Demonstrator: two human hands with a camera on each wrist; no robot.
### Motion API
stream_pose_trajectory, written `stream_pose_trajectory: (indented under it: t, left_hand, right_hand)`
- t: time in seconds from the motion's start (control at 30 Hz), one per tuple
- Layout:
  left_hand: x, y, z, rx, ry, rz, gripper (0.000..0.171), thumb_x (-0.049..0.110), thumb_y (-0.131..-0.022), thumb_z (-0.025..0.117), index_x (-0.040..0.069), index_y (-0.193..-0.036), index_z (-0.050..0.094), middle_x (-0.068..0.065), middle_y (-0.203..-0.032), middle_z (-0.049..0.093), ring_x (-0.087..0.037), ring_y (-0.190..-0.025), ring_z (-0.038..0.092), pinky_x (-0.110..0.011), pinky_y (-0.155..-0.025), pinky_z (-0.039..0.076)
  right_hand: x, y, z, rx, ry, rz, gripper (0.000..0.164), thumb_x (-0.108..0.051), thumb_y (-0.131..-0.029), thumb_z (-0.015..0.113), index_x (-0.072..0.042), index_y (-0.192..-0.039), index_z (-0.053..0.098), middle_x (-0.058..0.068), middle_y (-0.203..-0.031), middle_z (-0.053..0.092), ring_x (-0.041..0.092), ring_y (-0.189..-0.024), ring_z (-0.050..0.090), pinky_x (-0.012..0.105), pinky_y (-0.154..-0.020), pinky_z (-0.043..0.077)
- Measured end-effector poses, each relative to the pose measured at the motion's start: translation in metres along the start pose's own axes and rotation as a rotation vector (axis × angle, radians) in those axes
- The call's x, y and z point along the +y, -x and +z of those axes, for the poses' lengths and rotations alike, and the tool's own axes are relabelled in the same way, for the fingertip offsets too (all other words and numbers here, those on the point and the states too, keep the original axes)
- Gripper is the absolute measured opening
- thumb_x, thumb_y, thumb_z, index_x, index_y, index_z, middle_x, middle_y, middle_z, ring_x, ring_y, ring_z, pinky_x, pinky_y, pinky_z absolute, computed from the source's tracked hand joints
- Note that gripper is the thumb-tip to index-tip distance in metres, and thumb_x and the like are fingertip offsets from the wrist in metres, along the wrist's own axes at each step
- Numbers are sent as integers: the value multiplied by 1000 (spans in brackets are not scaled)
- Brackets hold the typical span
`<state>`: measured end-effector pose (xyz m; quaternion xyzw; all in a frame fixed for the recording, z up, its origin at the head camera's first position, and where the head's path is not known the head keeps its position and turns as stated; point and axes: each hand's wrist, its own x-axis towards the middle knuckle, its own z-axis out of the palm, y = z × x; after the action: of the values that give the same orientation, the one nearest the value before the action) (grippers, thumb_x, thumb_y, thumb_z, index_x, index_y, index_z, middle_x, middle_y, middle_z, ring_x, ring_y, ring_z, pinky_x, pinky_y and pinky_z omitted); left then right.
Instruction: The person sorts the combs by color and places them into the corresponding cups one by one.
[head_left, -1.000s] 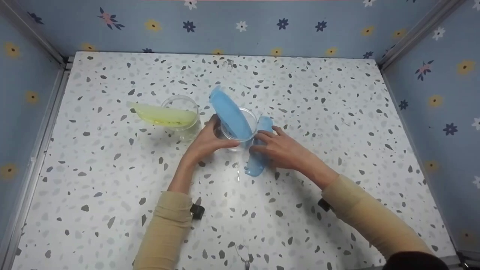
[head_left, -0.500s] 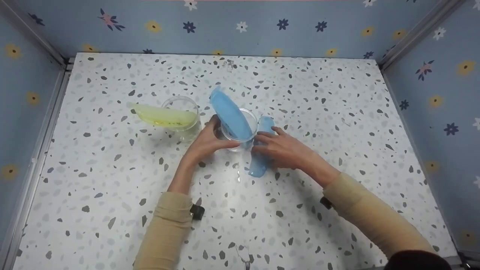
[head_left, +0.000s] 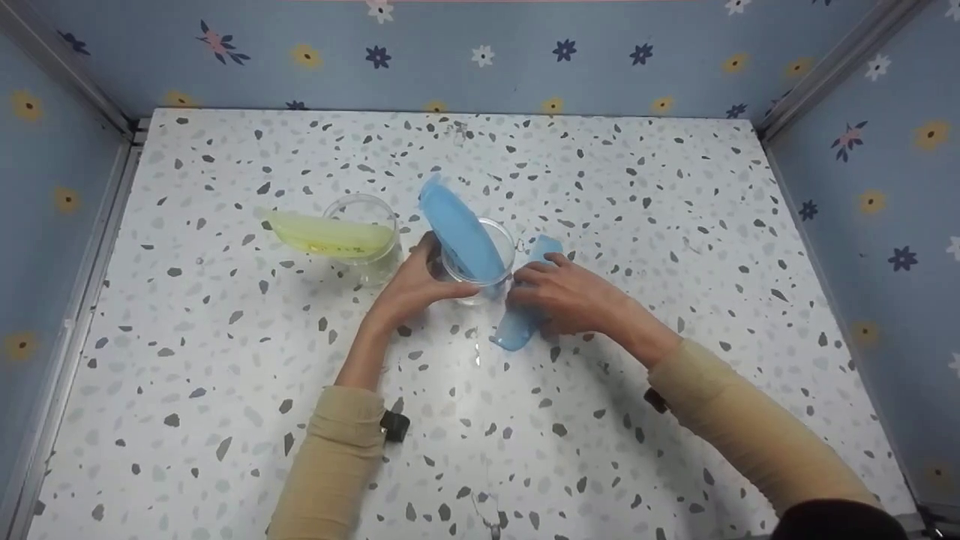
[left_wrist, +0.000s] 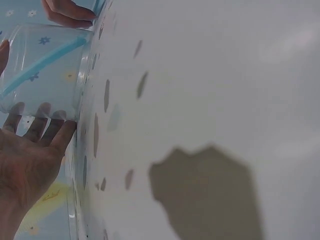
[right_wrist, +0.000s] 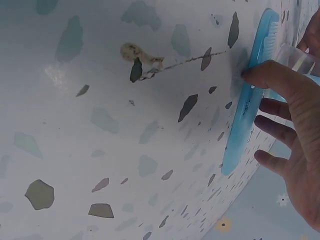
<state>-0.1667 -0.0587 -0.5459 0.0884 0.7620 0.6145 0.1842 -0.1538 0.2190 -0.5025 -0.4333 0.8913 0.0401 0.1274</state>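
My left hand (head_left: pixel 412 289) grips a clear plastic cup (left_wrist: pixel 60 87), thumb at the near side and fingers around the far side. A blue comb (head_left: pixel 456 229) leans in this cup, its upper end sticking out past the rim toward the back left. Just right of the cup, my right hand (head_left: pixel 562 296) holds a second blue comb (right_wrist: pixel 242 122) between thumb and fingers, close at the tabletop. In the right wrist view, the thumb crosses its middle and the white-edged teeth show near the upper end. From the head view, the hand hides that comb's middle.
Left of my left hand stands another clear cup (head_left: pixel 379 210) with a yellow-green comb (head_left: pixel 322 231) leaning in it and jutting out leftward. The white speckled table (head_left: pixel 600 450) is bordered by blue flowered walls (head_left: pixel 480 82) at the back and sides.
The right-hand comb has turned a little, its far end swinging right. My right hand has shifted slightly, its fingers drawn closer together. The left hand and its cup stay put.
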Motion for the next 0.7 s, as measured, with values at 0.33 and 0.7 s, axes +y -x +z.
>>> stream_pose_trajectory:
  t: [0.33,0.7]
  left_hand:
    - [0,0,2,-4,21,-1,119,42,-71,94,17,-163,23,-8,-168,33,-24,-158,29,-39,-133,23]
    - [-1,-1,0,1,-17,-4,116,34,-75,92,14,-164,20,-10,-169,32,-25,-159,27,-43,-134,17]
  right_hand:
    - [7,7,5,26,-21,89,60,-27,-71,89,-21,-125,64,8,-123,62,29,-115,61,51,-111,50]
    - [10,23,2,178,-93,88,65,-39,-77,87,-19,-133,59,9,-121,58,27,-102,60,45,-92,57]
